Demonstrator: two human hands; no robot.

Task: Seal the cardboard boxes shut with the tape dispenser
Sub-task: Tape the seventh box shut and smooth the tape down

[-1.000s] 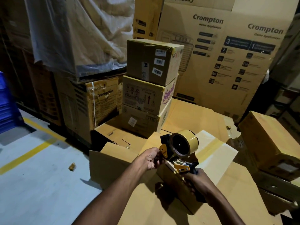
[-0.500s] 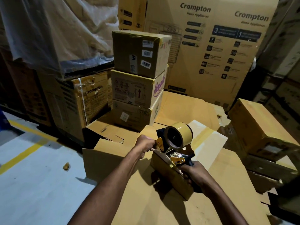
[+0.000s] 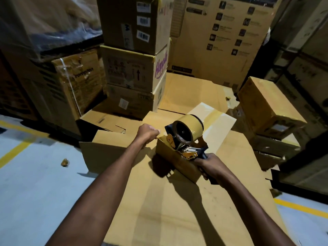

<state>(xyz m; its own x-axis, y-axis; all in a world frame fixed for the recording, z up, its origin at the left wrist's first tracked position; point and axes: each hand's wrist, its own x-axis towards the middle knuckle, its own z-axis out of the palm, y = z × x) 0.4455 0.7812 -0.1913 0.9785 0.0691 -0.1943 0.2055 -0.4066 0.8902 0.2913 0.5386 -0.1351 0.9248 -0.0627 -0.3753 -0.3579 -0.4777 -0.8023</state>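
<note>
Pale grey floor [image 3: 35, 192] with painted yellow lines [image 3: 12, 155] left and right; small crumpled scrap [image 3: 64, 162] lying on it. Stacked cartons [image 3: 131, 71] line the rear; clear plastic sheeting [image 3: 44, 20] covers stock upper left. Lighting dim.

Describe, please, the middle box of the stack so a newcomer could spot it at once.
Find the huge printed carton at the back; left of it stands a stack of three boxes. The middle box sits under the barcode-labelled box and above a plainer box. Only it bears purple script on its side and a black up-arrow on its front.
</note>
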